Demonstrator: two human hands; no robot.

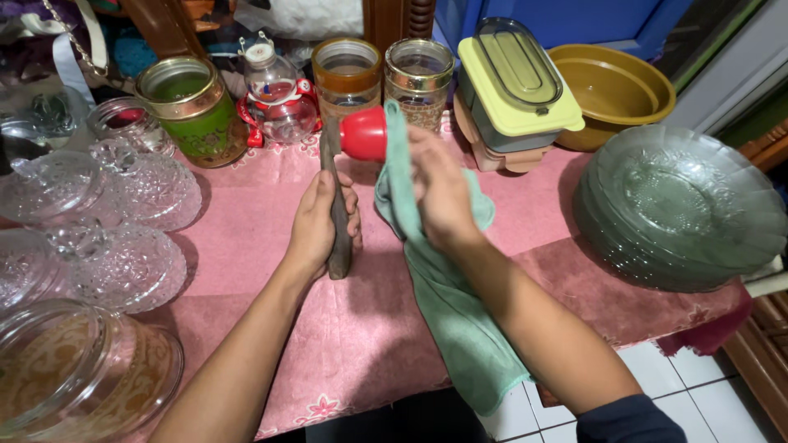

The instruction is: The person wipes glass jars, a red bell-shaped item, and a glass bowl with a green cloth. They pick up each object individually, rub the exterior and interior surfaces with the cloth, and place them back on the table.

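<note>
We see the left hand (318, 223) closed in a full fist around the dark wooden handle (337, 215) of a mallet, gripping it about midway, with the handle standing nearly upright and its lower end poking out below the fist, over the pink tablecloth (263, 213). At 1 o'clock from that hand sits the mallet's red head (364, 133), jutting sideways from the top of the handle. The right hand (437, 193) is curled with its fingers bent over a green cloth (447, 303), pressing the cloth's upper edge against the right side of the red head; the head therefore lies at 11 o'clock from the right hand and between the two hands, touching the cloth. The rest of the cloth hangs down under the right forearm toward 6 o'clock, past the table edge.

Further out, at 12 o'clock, we find two glass jars with gold rims (384, 78) and a small clear bottle (275, 90). At 10 o'clock stands a green glass jar (193, 111), and at 9 o'clock cut-glass lidded dishes (123, 221). At 1 o'clock rests a container with a yellow lid (513, 86) beside a brown bowl (611, 90); at 3 o'clock is a stack of greenish glass plates (681, 205)
</note>
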